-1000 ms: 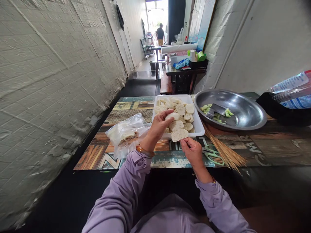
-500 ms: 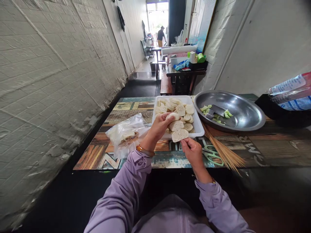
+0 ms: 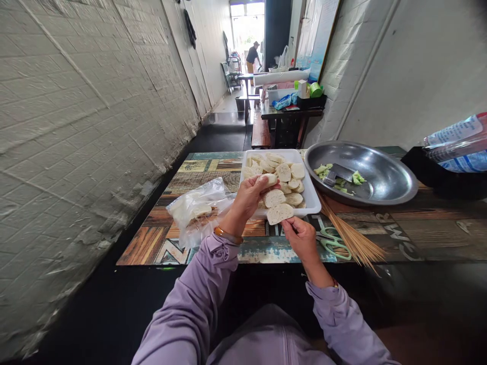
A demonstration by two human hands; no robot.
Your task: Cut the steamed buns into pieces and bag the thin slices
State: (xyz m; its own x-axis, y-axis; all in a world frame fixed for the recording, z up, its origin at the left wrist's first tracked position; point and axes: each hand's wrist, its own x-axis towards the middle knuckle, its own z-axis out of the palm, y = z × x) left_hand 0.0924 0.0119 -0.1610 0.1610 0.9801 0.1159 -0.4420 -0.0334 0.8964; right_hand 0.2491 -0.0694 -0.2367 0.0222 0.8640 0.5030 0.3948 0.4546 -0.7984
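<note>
Between my hands, several round, pale, bread-like slices stand in a line over the near side of a white plastic tray (image 3: 312, 203). My left hand (image 3: 249, 195) is closed on the far slice (image 3: 271, 179), thumb on top. A middle slice (image 3: 274, 198) comes after it, toward me. My right hand (image 3: 302, 235) pinches the near edge of the closest slice (image 3: 280, 214). Anything joining the slices, such as a stick, is hidden. More such slices (image 3: 283, 172) are heaped in the tray.
Left of the tray lies a clear plastic bag (image 3: 200, 208) with food inside. At right are a steel basin (image 3: 388, 177) with green pieces and a cleaver-like blade, a bundle of bamboo skewers (image 3: 352, 235) and green-handled scissors (image 3: 335, 243). A person (image 3: 252, 56) stands far off by the doorway.
The far slice in my left hand has tilted and shows more edge-on. My right hand and the closest slice have shifted very slightly to the left and down.
</note>
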